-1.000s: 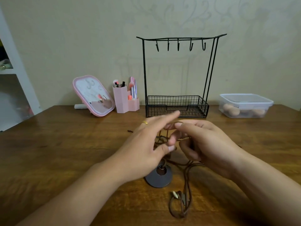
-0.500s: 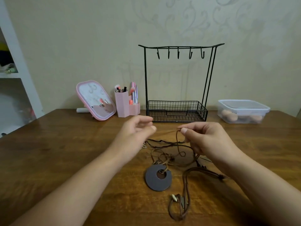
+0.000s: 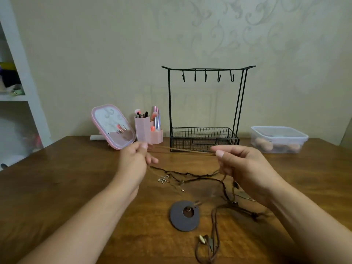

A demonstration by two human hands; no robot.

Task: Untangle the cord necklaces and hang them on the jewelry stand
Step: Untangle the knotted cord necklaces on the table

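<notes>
Nearest you, close to the counter's (image 3: 57, 197) front edge, a brown loop with small shell-like charms (image 3: 206, 242) lies slack, and just beyond it sits a grey disc pendant (image 3: 183, 215) flat on the wood. Both look like parts of the tangle (image 3: 200, 180) you have not freed yet; the dark cords run from them up toward the middle of the counter, where a small metal flower charm (image 3: 163, 179) rests.

Above that pile, your left hand (image 3: 135, 159) pinches one end of a thin brown cord (image 3: 181, 149) between thumb and curled fingers, and your right hand (image 3: 245, 166) pinches the other end the same way. You hold the stretch between them taut and raised off the counter, probably so you can see where this strand crosses the others and draw it clear. More cord hangs from under your right hand down into the pile, so it is likely not yet loose.

Toward the back edge stands the black wire stand (image 3: 206, 103), its five hooks all bare. Left of it are a pink brush holder (image 3: 146, 130) and a pink mirror (image 3: 113, 126); at the back right, a lidded plastic box (image 3: 279, 139).
</notes>
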